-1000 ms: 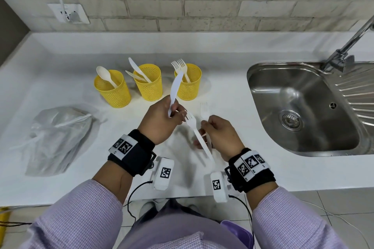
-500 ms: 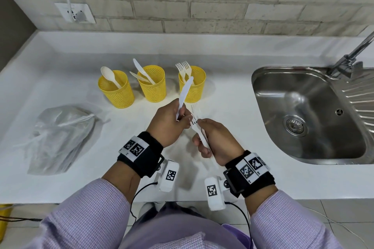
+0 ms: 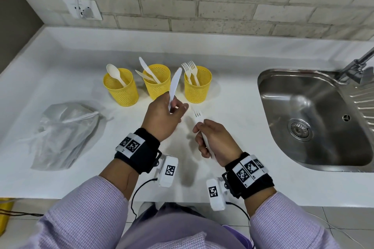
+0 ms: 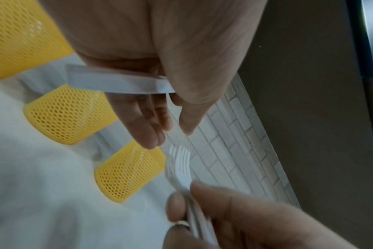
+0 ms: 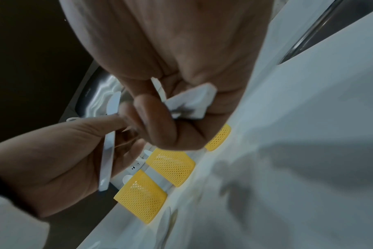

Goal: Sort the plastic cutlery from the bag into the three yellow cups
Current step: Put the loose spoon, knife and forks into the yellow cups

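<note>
Three yellow mesh cups stand in a row: the left cup point(image 3: 121, 89) holds a spoon, the middle cup point(image 3: 156, 83) knives, the right cup point(image 3: 197, 87) forks. My left hand point(image 3: 178, 107) pinches a white plastic knife point(image 3: 175, 84) by its handle, blade up, in front of the middle cup. My right hand point(image 3: 199, 127) grips two white forks point(image 3: 197, 116) together, tines toward the right cup. In the left wrist view the knife handle point(image 4: 117, 82) crosses my palm and the fork tines point(image 4: 181, 165) show below. The fork handles point(image 5: 189, 101) appear in the right wrist view.
A crumpled clear plastic bag point(image 3: 64, 133) lies on the white counter point(image 3: 232, 107) to the left of my hands. A steel sink point(image 3: 315, 119) with a tap point(image 3: 356, 66) takes up the right side. A brick wall with a socket point(image 3: 83, 9) stands behind.
My hands, close together a second ago with knife and forks bunched, have drawn apart. The knife stays in the left hand, the forks in the right.
</note>
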### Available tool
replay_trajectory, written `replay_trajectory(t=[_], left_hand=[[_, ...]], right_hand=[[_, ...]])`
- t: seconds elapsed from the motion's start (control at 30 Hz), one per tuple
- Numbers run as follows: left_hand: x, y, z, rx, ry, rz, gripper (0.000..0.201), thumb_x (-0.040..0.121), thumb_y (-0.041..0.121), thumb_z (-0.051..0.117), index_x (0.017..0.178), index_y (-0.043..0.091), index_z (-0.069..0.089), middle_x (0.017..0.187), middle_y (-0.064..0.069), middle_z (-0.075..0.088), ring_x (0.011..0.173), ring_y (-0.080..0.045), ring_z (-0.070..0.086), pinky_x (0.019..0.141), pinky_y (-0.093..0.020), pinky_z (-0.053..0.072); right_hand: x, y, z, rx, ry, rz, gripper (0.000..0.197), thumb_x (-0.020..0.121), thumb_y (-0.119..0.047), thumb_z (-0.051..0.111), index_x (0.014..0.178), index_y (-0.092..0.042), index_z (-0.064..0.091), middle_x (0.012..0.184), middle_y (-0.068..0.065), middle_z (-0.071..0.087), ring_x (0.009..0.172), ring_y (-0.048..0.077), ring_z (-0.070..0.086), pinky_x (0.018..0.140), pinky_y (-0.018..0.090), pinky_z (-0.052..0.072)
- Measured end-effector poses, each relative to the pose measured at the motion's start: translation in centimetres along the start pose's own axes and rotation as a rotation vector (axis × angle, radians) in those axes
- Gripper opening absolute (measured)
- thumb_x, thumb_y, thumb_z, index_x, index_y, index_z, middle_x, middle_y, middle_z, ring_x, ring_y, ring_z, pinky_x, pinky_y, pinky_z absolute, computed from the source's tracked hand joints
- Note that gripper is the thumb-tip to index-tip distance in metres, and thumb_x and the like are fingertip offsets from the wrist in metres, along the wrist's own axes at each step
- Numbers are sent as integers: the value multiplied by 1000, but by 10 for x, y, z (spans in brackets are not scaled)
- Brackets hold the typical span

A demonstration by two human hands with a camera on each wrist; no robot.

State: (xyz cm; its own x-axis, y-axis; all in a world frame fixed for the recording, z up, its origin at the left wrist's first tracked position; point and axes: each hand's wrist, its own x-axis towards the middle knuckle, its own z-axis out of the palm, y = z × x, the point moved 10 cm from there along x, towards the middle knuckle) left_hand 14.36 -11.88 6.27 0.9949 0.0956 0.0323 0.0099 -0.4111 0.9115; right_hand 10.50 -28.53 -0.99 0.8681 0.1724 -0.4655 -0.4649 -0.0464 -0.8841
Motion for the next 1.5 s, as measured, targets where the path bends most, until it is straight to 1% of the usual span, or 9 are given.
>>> replay_trajectory(t=[0.1,0.2,0.37,0.6,0.77,1.03,1.17,1.3,1.5], left_hand=[[0,-19,-22,53,25,-69,37,88,35,71,74,23,38,79,-6,64,75,-34,67,73,-52,58],[-6,-48,-40,260,19,-124,37,89,28,73,74,22,40,75,3,59,73,-27,61,76,-38,49],[-28,-100,-54,487,-55,-249,40,85,27,76,74,21,39,91,-8,63,84,-27,56,72,-32,37],[-48,-128,-40,594,-148,-376,34,84,31,75,89,11,48,89,-5,58,81,-24,53,66,-32,36],[-47,-126,-35,681,-176,-342,25,88,20,67,94,11,44,98,-9,60,90,-28,54,72,-32,38],[-50,-117,-31,381,-147,-390,30,82,9,73,80,15,44,84,0,62,72,-15,55,57,-21,40],[-46,-99,-35,252,-96,-350,38,83,13,79,78,15,42,90,-1,70,71,-12,60,52,-13,42],[-35,-73,-45,79,-50,-267,41,83,7,80,78,13,40,87,-6,74,54,-10,57,53,-22,48],[-16,-43,-64,-15,-59,-173,41,84,8,80,79,13,40,82,1,73,73,-37,66,68,-46,56]], right_hand=[[3,1,-9,7,40,-5,25,106,-18,46,87,-8,58,59,6,47,44,20,38,46,26,25],[5,0,-18,-17,79,-5,25,106,-19,47,86,-9,58,60,4,47,45,19,36,45,25,25],[12,5,-27,-58,118,13,25,104,-22,49,83,-12,59,62,2,44,46,15,31,46,22,22],[16,12,-24,-50,127,49,14,100,-24,51,96,-14,58,64,2,42,48,16,30,47,24,20],[12,14,-16,-30,112,21,14,102,-13,48,93,-7,56,69,11,54,50,23,43,49,30,36],[9,0,-6,-36,90,-61,25,97,-7,61,73,-7,52,98,17,72,68,23,55,71,44,54],[7,-40,1,-118,108,-224,27,80,-37,71,61,-23,58,92,25,71,72,27,62,82,59,56],[13,-93,-7,-60,173,-386,27,86,-26,72,62,-23,59,77,23,67,71,28,64,79,59,60],[41,-160,-36,2,341,-510,27,94,-7,70,71,-14,56,73,13,65,69,28,68,74,56,62]])
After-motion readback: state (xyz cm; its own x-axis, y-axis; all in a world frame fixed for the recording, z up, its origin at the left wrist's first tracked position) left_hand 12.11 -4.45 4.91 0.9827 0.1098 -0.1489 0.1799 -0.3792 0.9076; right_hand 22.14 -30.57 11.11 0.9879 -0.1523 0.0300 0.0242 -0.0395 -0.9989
